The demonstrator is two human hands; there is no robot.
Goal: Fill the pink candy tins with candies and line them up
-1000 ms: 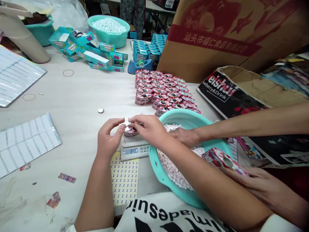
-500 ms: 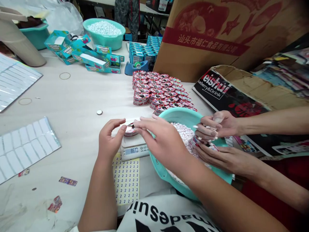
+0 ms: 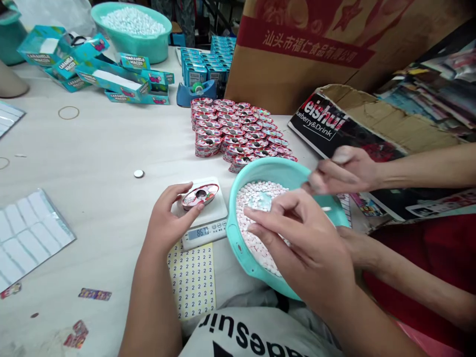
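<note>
A small red-and-white oval candy pouch (image 3: pixel 210 192) with a round opening in its top sits on a white digital scale (image 3: pixel 220 208). My left hand (image 3: pixel 167 213) has its thumb on the near side of the pouch and its fingers at the far left end. Over a turquoise basin (image 3: pixel 232 233) of small white-pink candies (image 3: pixel 256 248) is my right hand (image 3: pixel 301 233), its thumb and forefinger drawn close in a pinch. Whatever lies between those fingers cannot be made out. The scale's display reads about 86.
A co-worker's hands (image 3: pixel 342 171) are at the basin's right side, partly blurred. Rows of similar pouches (image 3: pixel 238 131) stand behind the basin. Further off are turquoise boxes (image 3: pixel 111 74), a tape dispenser (image 3: pixel 197 91) and a large carton (image 3: pixel 297 74). A number sticker sheet (image 3: pixel 193 282) lies by the scale.
My right hand has left the pouch and moved right, over the basin. The left hand stays at the pouch. The co-worker's upper hand has risen slightly. The view has shifted.
</note>
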